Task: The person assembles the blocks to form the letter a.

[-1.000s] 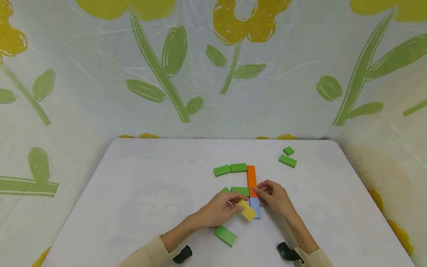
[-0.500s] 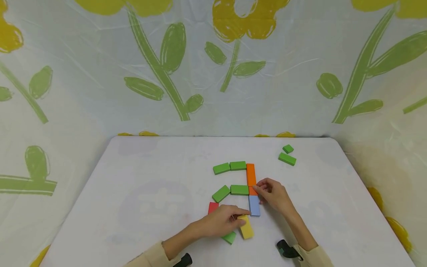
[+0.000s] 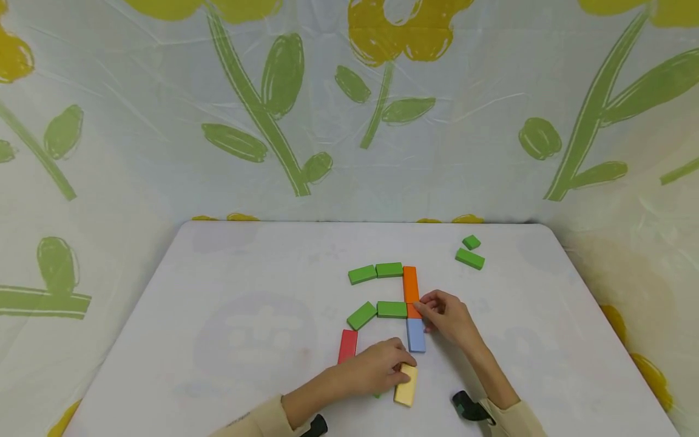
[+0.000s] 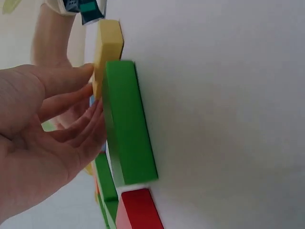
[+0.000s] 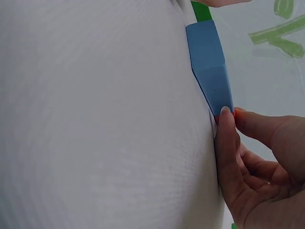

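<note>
My left hand (image 3: 374,369) pinches a yellow block (image 3: 405,393) between thumb and fingers at its far end. In the left wrist view the yellow block stands at the end of a green block (image 4: 127,124), which the hand mostly covers in the head view. My right hand (image 3: 449,320) pinches the short orange block (image 3: 413,311), fingertips also close to the blue block (image 3: 416,337). A longer orange block (image 3: 410,284) lies beyond it, in line with the blue one. The red block (image 3: 347,346) is partly behind my left hand.
Two green blocks (image 3: 389,271) run left from the long orange block's far end, and two more green blocks (image 3: 391,309) from the short orange one. A pair of loose green blocks (image 3: 470,259) lies at the back right of the white table (image 3: 246,267).
My left hand has brought the yellow block down toward the near side and turned it more in line with the blue block. My right hand stays at the short orange block.
</note>
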